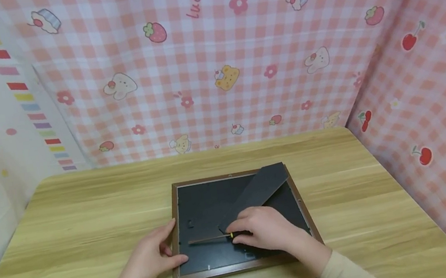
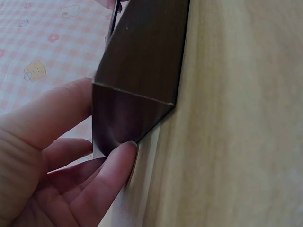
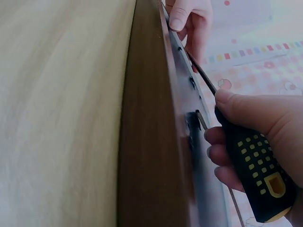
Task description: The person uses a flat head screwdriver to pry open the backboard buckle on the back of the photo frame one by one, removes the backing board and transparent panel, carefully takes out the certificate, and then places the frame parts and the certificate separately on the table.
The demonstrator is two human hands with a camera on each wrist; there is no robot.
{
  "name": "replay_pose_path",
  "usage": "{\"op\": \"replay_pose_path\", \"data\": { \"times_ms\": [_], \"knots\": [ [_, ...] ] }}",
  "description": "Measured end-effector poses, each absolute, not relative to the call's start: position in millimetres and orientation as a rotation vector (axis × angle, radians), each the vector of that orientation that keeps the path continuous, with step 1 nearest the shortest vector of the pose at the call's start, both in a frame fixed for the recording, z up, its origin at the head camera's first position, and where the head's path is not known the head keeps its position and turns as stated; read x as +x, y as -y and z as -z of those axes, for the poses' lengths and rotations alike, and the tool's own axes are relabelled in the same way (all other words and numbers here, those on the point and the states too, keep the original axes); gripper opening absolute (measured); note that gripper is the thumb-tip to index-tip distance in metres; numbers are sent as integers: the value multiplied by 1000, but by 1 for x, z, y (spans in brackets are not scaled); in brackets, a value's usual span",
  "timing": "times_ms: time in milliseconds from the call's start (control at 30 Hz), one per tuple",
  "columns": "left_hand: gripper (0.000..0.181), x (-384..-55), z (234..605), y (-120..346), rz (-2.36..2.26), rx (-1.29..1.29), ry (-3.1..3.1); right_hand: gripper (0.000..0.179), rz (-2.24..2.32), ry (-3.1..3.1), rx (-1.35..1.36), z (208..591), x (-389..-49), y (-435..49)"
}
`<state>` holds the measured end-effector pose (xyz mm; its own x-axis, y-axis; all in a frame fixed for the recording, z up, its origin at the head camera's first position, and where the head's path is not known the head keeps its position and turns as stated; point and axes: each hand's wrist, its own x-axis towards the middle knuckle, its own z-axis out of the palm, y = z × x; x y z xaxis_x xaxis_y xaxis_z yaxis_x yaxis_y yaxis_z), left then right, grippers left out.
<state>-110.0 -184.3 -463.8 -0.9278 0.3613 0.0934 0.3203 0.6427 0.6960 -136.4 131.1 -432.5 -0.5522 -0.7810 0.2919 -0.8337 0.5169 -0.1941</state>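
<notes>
A brown wooden picture frame (image 1: 234,269) lies face down on the table, its black backing board (image 1: 204,202) upward. My left hand (image 1: 154,255) grips the frame's left side, thumb and fingers spread along the edge; the left wrist view shows fingertips against the dark frame corner (image 2: 142,52). In my right hand (image 1: 264,226) is a screwdriver (image 3: 258,172) with a black and yellow handle. Its thin shaft (image 1: 210,240) points left, low over the backing board. A black stand leg (image 1: 258,189) slants across the board to the upper right corner, just beyond the right hand.
Small metal tabs (image 1: 209,267) and a hanging hook (image 1: 190,223) are on the back of the frame. The wood-grain table (image 1: 87,217) stretches out on both sides. Pink checked cloth (image 1: 210,54) hangs behind it and on the right.
</notes>
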Motion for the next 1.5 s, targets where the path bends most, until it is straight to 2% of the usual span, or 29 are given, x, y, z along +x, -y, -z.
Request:
{"op": "replay_pose_path", "data": {
  "times_ms": [800,967,1200,1500],
  "knots": [
    [93,-110,468,187,-1235,493,-2710,19,-480,2673,1355,438,-136,-105],
    [93,-110,468,188,-1222,488,-2717,25,-412,2802,1339,432,-133,-106],
    [93,-109,466,188,-1211,486,-2725,20,-322,2748,1229,428,-134,-108],
    [93,-110,468,187,-1224,488,-2716,21,-432,2707,1128,431,-135,-125]
  ]
}}
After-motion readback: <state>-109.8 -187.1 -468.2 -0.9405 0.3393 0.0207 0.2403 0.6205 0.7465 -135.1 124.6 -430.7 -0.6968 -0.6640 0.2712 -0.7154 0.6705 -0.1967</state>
